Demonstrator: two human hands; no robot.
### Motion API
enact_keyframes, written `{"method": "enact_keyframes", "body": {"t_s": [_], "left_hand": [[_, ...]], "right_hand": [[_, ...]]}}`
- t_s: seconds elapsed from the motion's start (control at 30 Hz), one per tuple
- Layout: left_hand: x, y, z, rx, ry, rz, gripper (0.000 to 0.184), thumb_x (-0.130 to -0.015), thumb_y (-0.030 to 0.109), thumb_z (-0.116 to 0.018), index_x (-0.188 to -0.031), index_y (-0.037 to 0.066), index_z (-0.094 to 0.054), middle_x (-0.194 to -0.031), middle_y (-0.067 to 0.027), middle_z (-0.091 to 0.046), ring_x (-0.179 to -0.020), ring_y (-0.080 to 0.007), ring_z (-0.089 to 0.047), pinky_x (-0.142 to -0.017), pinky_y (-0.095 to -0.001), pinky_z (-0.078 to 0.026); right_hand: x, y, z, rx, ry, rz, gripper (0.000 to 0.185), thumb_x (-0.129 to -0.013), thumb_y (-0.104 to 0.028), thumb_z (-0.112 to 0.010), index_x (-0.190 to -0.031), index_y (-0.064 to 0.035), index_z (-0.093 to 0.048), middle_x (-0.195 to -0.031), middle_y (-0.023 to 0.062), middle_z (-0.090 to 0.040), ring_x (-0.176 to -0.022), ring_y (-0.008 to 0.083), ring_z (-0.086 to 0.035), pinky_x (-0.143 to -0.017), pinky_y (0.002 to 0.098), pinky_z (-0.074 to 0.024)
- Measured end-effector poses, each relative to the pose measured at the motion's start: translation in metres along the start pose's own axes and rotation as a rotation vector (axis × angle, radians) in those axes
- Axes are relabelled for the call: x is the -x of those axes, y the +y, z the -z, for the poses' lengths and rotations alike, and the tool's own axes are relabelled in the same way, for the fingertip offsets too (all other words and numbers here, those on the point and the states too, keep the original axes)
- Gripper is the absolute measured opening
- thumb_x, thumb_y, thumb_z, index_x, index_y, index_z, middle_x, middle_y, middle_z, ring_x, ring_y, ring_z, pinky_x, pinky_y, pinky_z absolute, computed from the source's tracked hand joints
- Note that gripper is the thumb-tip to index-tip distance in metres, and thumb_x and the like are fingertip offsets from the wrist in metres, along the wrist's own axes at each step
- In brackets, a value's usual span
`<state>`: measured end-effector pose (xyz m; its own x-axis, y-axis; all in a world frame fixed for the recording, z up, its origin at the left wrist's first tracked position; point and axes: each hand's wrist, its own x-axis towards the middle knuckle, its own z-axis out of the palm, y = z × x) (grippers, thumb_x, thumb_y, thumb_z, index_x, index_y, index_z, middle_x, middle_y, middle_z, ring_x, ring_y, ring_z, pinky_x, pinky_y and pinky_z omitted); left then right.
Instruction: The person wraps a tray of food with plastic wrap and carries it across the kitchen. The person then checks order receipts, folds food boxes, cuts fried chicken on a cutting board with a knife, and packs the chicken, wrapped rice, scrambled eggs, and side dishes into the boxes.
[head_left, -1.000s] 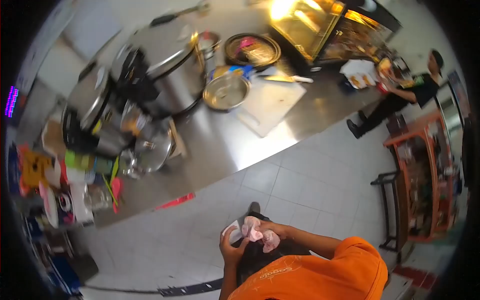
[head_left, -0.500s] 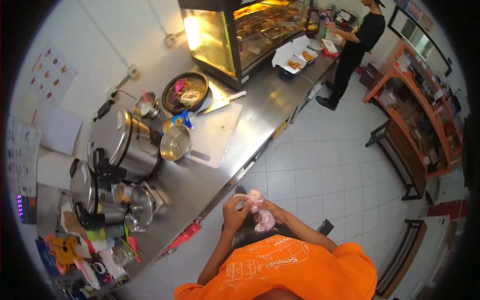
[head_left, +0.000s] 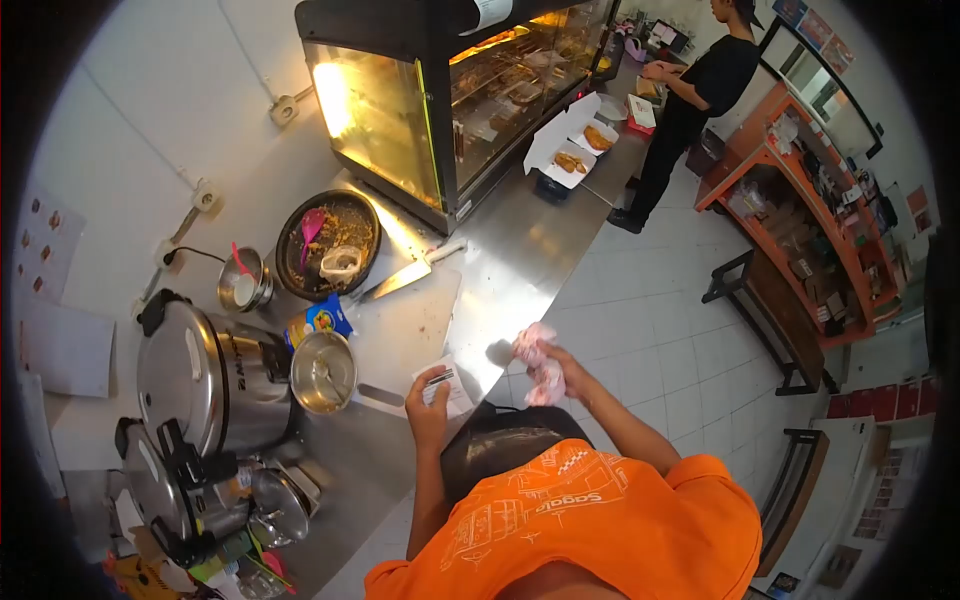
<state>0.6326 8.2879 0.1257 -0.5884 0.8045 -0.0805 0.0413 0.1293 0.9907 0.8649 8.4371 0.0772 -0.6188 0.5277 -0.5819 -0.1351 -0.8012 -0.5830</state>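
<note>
My left hand (head_left: 428,408) is over the counter's front edge, its fingers closed on a small white paper slip (head_left: 455,388) with dark print. The slip is beside the near end of a white cutting board (head_left: 415,330). Over the floor, just off the counter, my right hand (head_left: 568,372) grips two pinkish-white bundles (head_left: 543,370), which look like knotted plastic bags. What they contain cannot be made out. A large knife (head_left: 412,272) lies across the far part of the board, away from both hands.
On the steel counter (head_left: 370,500) stand a metal bowl (head_left: 323,372), a dark round pan (head_left: 328,245), large pressure cookers (head_left: 215,380) and a lit food warmer (head_left: 400,120). Open boxes (head_left: 570,150) hold fried food. A person in black (head_left: 690,100) works at the far end.
My left hand has left the bundles and moved left to the counter, with the paper slip now plainly visible in it. The right hand has raised the bundles slightly. The view has shifted.
</note>
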Motion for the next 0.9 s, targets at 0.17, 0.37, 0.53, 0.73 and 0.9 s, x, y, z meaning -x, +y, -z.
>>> {"method": "enact_keyframes", "body": {"t_s": [0.17, 0.37, 0.53, 0.73, 0.9], "left_hand": [[-0.067, 0.0, -0.006, 0.068, -0.044, 0.058, 0.026, -0.082, -0.005, -0.06, -0.107, -0.001, -0.065, -0.103, -0.0085, -0.066, -0.096, -0.0171, -0.061, -0.09, -0.0292, -0.047], [-0.109, 0.027, -0.036, 0.043, -0.006, 0.024, 0.033, -0.079, -0.01, -0.056, -0.11, -0.002, -0.064, -0.109, -0.0088, -0.064, -0.1, -0.0161, -0.06, -0.09, -0.028, -0.046], [-0.135, 0.026, -0.101, 0.083, 0.173, 0.146, 0.036, -0.078, -0.007, -0.056, -0.113, -0.002, -0.063, -0.109, -0.0096, -0.064, -0.1, -0.0172, -0.059, -0.092, -0.0286, -0.044], [-0.152, 0.055, -0.216, 0.031, 0.347, 0.287, 0.037, -0.08, -0.007, -0.055, -0.115, -0.002, -0.063, -0.107, -0.0098, -0.064, -0.096, -0.0163, -0.06, -0.085, -0.0262, -0.046], [-0.162, 0.071, -0.292, 0.145, 0.374, 0.261, 0.045, -0.077, -0.011, -0.052, -0.12, 0.0, -0.061, -0.113, -0.0084, -0.062, -0.1, -0.0149, -0.059, -0.088, -0.0253, -0.045]], "right_hand": [[-0.053, -0.132, 0.026, 0.172, 0.139, 0.184, 0.046, -0.088, -0.045, -0.064, -0.112, -0.0063, -0.058, -0.083, 0.0058, -0.062, -0.066, 0.0141, -0.061, -0.055, 0.0282, -0.0523], [-0.156, -0.326, 0.067, 0.898, 0.428, 0.39, 0.06, -0.074, -0.056, -0.071, -0.109, -0.0076, -0.064, -0.094, 0.0075, -0.07, -0.079, 0.0217, -0.068, -0.069, 0.0378, -0.0526], [-0.319, -0.397, 0.143, 1.934, 0.602, 0.135, 0.059, -0.064, -0.049, -0.073, -0.107, -0.0088, -0.068, -0.104, 0.0099, -0.07, -0.093, 0.0258, -0.068, -0.077, 0.0395, -0.0526], [-0.374, -0.394, 0.167, 2.034, 0.528, 0.212, 0.054, -0.069, -0.044, -0.068, -0.112, -0.0104, -0.069, -0.123, 0.011, -0.063, -0.119, 0.0251, -0.055, -0.094, 0.0353, -0.0461], [-0.328, -0.489, 0.211, 1.505, 0.32, 0.199, 0.052, -0.068, -0.051, -0.075, -0.09, -0.0041, -0.073, -0.088, 0.0181, -0.071, -0.086, 0.0275, -0.069, -0.075, 0.0381, -0.0524]]}}
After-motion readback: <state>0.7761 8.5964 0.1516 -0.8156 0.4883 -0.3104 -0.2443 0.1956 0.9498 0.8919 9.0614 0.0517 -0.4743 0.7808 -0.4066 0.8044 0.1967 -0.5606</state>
